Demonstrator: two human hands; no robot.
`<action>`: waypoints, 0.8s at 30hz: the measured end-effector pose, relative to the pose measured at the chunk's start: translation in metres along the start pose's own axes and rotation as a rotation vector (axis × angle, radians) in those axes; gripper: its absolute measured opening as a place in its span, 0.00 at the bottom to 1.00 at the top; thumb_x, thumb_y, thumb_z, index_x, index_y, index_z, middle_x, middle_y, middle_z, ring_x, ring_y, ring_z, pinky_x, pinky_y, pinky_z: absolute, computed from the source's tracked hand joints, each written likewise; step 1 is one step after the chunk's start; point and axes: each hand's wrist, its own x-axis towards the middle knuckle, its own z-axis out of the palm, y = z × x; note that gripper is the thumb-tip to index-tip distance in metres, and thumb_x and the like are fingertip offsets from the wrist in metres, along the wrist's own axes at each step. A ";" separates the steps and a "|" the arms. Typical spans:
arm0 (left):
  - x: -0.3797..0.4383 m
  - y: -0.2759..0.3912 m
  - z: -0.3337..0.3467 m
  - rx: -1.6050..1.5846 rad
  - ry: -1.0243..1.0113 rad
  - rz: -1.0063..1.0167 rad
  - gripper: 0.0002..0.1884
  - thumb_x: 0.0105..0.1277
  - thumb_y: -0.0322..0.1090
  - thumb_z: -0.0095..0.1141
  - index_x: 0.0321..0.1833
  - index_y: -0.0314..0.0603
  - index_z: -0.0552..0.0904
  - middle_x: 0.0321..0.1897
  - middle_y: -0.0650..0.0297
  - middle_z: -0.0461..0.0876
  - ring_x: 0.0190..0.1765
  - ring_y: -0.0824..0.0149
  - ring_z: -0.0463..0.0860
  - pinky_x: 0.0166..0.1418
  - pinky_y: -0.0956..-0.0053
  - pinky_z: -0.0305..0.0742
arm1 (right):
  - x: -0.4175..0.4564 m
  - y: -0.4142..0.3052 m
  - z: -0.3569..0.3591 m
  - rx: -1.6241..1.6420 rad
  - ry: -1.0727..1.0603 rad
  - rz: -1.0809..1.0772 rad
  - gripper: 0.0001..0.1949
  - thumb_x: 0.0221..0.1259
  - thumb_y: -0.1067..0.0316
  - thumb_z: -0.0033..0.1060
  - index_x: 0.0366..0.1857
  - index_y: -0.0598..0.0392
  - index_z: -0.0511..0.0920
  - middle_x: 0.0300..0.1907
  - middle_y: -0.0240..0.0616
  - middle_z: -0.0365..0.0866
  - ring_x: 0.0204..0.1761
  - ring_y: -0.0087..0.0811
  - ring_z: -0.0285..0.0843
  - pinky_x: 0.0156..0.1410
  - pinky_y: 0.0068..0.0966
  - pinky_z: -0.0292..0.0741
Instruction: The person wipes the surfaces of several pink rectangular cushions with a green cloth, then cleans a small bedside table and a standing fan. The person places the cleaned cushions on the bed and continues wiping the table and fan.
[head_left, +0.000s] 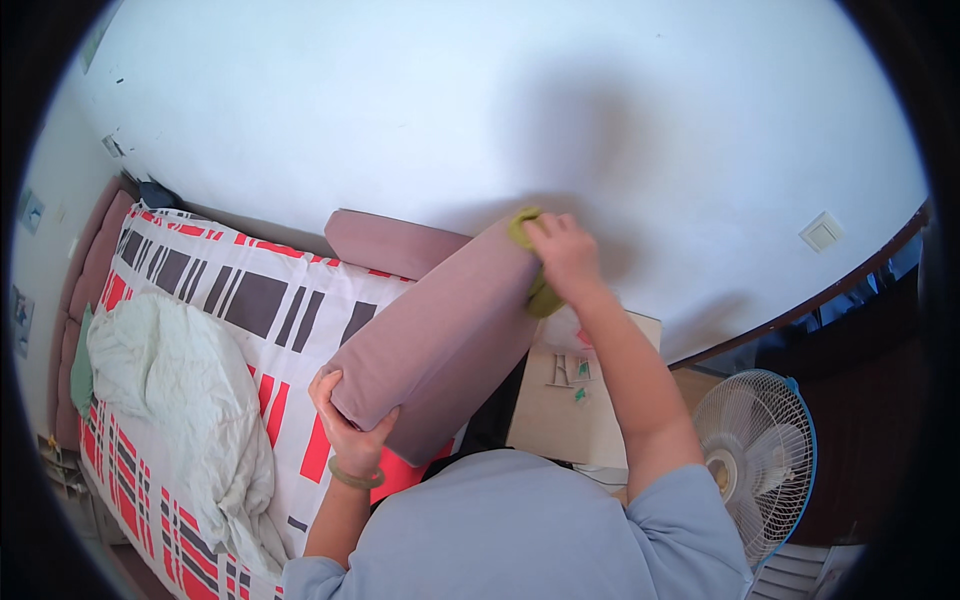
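Note:
A long, mauve upholstered cushion or padded panel (435, 322) lies slantwise before me, its lower left end over the bed. My left hand (352, 424) grips that end, thumb and fingers on either side of the corner; a bangle is round the wrist. At the upper right end, my right hand (562, 251) holds an olive-green cloth (544, 296) against the fabric. Part of the cloth hangs down over the edge. Behind it, a second mauve padded piece (397, 241) rests along the wall side of the bed.
The bed (247, 300) has a patterned sheet, a crumpled pale blanket (172, 382) and a green pillow (81, 367). Small parts lie on a light tabletop (540, 420) at the right, beside a plastic bag (562, 330). A standing fan (757, 457) is farther right. A white wall (337, 112) rises behind.

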 end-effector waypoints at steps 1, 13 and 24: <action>0.001 0.000 0.000 0.002 -0.002 0.011 0.46 0.40 0.25 0.74 0.66 0.44 0.64 0.63 0.53 0.63 0.67 0.52 0.65 0.72 0.57 0.60 | -0.001 0.012 0.003 -0.029 -0.019 0.083 0.27 0.42 0.79 0.59 0.53 0.48 0.80 0.49 0.34 0.78 0.50 0.41 0.76 0.48 0.35 0.80; 0.015 -0.003 -0.003 -0.179 0.025 -0.240 0.45 0.42 0.23 0.71 0.67 0.45 0.64 0.63 0.59 0.64 0.66 0.59 0.66 0.72 0.62 0.61 | -0.027 -0.144 -0.062 0.248 0.417 -0.300 0.18 0.52 0.64 0.58 0.50 0.44 0.83 0.47 0.37 0.79 0.45 0.33 0.79 0.37 0.24 0.72; 0.017 -0.001 -0.009 -0.295 0.049 -0.286 0.41 0.44 0.19 0.70 0.64 0.46 0.66 0.60 0.60 0.67 0.63 0.61 0.69 0.70 0.63 0.64 | -0.022 -0.097 -0.001 0.102 0.402 -0.163 0.19 0.53 0.65 0.56 0.52 0.45 0.80 0.46 0.36 0.77 0.43 0.34 0.76 0.37 0.26 0.72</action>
